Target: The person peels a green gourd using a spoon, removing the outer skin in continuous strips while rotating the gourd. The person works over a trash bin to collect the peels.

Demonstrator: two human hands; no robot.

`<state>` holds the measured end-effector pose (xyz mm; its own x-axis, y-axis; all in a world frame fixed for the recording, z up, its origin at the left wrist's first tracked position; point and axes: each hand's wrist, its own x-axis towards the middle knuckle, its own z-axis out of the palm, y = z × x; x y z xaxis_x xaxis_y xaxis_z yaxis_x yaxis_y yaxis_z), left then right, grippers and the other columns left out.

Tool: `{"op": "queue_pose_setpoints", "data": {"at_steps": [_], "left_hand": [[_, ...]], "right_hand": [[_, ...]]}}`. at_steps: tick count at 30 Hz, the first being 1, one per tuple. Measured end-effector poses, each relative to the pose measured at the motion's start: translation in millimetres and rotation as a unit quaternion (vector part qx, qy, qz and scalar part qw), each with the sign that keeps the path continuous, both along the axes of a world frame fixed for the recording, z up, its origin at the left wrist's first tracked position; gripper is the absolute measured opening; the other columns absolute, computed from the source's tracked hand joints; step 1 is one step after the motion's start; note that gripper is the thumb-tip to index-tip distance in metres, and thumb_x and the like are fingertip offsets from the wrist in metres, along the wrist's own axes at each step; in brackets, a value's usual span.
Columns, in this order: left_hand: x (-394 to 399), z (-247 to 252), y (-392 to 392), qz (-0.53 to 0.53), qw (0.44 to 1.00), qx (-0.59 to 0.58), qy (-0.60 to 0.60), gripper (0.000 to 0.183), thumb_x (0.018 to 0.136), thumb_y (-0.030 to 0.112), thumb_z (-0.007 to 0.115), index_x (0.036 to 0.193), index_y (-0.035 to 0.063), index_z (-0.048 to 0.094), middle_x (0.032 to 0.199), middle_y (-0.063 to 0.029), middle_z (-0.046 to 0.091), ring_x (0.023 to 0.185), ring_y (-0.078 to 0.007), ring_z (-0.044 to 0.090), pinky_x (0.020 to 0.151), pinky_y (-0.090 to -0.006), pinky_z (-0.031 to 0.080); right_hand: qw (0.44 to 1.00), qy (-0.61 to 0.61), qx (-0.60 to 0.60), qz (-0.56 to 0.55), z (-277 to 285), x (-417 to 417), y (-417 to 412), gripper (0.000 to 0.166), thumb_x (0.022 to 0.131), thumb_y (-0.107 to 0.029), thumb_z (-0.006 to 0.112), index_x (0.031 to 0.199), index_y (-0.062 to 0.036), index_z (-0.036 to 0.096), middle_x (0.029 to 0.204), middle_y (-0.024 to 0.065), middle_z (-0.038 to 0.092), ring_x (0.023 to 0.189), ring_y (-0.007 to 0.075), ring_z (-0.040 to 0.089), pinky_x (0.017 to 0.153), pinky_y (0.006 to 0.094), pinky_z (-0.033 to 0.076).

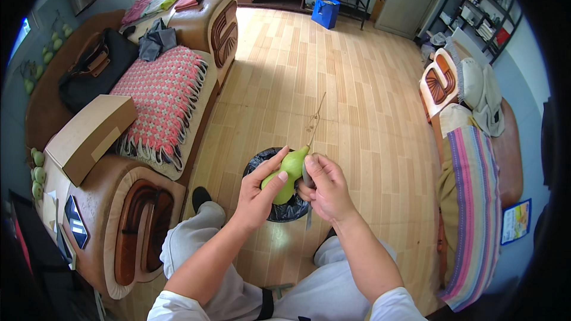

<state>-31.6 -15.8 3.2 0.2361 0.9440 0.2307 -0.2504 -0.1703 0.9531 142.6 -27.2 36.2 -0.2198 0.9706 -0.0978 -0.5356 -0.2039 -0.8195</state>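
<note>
A green bottle gourd [293, 164] with a dry, thin stem lies tilted in my left hand [261, 189], whose fingers and thumb grip its left side. My right hand [328, 185], on the gourd's right side, holds a thin metal tool [308, 177], perhaps a spoon or a knife; its handle end shows below the fingers. The fingers cover much of the tool, so its kind and whether it touches the gourd cannot be told. Below both hands, on the floor between my feet, stands a round bin lined with a black plastic bag [285, 211].
At the left is a leather sofa [223, 4] with a pink crocheted blanket [156, 98], a black bag [100, 69], a cardboard box [91, 136] and a phone [76, 221]. A second sofa with a striped cloth [475, 218] stands right. A blue bag [325, 12] is ahead.
</note>
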Motion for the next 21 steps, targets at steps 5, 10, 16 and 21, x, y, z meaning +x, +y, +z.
{"op": "queue_pose_setpoints", "data": {"at_steps": [5, 10, 16, 21], "left_hand": [[0.7, 10.8, -6.8, -0.082, 0.973, -0.173, -0.128, 0.056, 0.107, 0.013, 0.057, 0.161, 0.0051, 0.043, 0.12, -0.0079, 0.064, 0.092, -0.0123, 0.065, 0.067, -0.0279, 0.056], [-1.8, 9.5, -9.1, -0.06, 0.993, -0.099, -0.03, 0.063, 0.105, 0.008, 0.06, 0.164, 0.0043, 0.037, 0.115, -0.0066, 0.063, 0.086, -0.0104, 0.063, 0.067, -0.0265, 0.055], [-1.5, -4.4, -7.1, 0.034, 0.992, 0.084, 0.084, 0.077, 0.098, 0.005, 0.067, 0.166, -0.0001, 0.03, 0.104, -0.0072, 0.063, 0.086, -0.0128, 0.062, 0.076, -0.0279, 0.052], [-1.8, 7.3, -6.6, 0.088, 0.965, 0.174, 0.177, 0.084, 0.091, 0.006, 0.074, 0.162, -0.0062, 0.032, 0.102, -0.0145, 0.064, 0.086, -0.0235, 0.065, 0.079, -0.0341, 0.054]], "right_hand": [[1.0, 0.006, -0.02, 0.012, -1.3, 2.0, 1.0, 0.028, 0.113, -0.029, 0.056, 0.094, -0.0094, 0.055, 0.071, -0.0043, 0.045, 0.054, 0.0042, 0.039, 0.049, 0.0232, 0.031], [1.0, -0.01, -0.01, 0.021, 1.2, 2.8, -0.9, 0.027, 0.113, -0.03, 0.056, 0.098, -0.0077, 0.058, 0.072, -0.0045, 0.047, 0.054, 0.0036, 0.039, 0.049, 0.0228, 0.031], [0.998, -0.052, 0.008, 0.025, 7.7, 3.5, -2.3, 0.028, 0.113, -0.031, 0.056, 0.112, -0.0042, 0.064, 0.074, -0.0057, 0.048, 0.055, 0.0023, 0.039, 0.05, 0.0217, 0.031], [0.996, -0.085, 0.029, 0.015, 12.8, 2.7, -2.0, 0.034, 0.113, -0.031, 0.056, 0.125, -0.0005, 0.066, 0.077, -0.0054, 0.051, 0.057, 0.0022, 0.039, 0.051, 0.0206, 0.033]]}}
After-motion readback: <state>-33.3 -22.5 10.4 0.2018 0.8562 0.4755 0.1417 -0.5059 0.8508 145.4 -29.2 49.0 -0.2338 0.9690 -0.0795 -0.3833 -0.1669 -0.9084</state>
